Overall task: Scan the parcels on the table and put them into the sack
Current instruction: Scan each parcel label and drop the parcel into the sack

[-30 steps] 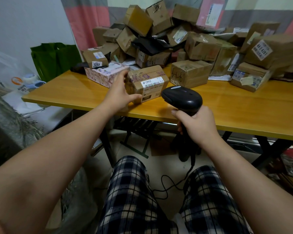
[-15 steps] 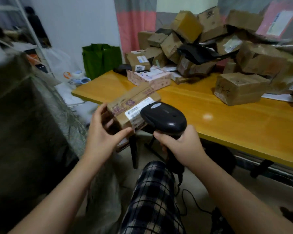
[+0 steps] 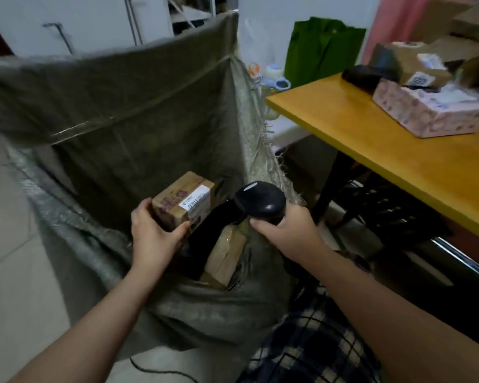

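The left hand (image 3: 155,239) is gripping a small brown parcel (image 3: 183,203) by its near end, holding it inside the mouth of the sack (image 3: 138,111). The right hand (image 3: 285,230) is clenching the black scanner (image 3: 260,200) just beside it. A second parcel (image 3: 224,255) is lying deeper in the sack, so some work looks done, and this one is awaiting release. A pink box (image 3: 432,111) and others are sitting on the tabletop (image 3: 371,139), well apart. The sack is gaping wide, giving room to drop, and the tabletop edge is running near the right arm.
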The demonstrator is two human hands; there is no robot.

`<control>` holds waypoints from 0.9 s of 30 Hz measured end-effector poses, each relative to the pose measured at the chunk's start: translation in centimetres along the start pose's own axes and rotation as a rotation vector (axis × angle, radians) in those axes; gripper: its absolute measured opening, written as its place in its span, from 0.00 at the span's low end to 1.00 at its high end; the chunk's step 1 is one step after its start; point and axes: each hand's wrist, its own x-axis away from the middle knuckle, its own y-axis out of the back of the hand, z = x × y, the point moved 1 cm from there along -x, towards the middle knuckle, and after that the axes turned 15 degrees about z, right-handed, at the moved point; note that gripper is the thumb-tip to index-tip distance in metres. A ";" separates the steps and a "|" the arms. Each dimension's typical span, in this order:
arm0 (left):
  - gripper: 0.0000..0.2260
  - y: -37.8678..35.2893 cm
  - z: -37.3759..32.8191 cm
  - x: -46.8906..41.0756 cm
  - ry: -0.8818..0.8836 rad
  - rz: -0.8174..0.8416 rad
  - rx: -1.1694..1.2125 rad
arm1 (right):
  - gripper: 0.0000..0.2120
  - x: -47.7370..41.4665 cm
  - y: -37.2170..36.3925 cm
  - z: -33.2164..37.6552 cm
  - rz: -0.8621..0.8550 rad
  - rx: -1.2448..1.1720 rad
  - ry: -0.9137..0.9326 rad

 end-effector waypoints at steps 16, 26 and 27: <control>0.26 -10.0 -3.0 -7.0 0.011 0.380 -0.236 | 0.10 -2.3 0.3 -3.7 -0.064 -0.099 -0.117; 0.16 -12.7 -17.6 -1.3 -0.524 0.431 -0.068 | 0.07 4.5 11.7 -1.8 -0.422 -0.222 -0.128; 0.16 -13.5 -19.2 -1.2 -0.548 0.456 -0.062 | 0.07 5.4 13.1 -1.9 -0.456 -0.239 -0.138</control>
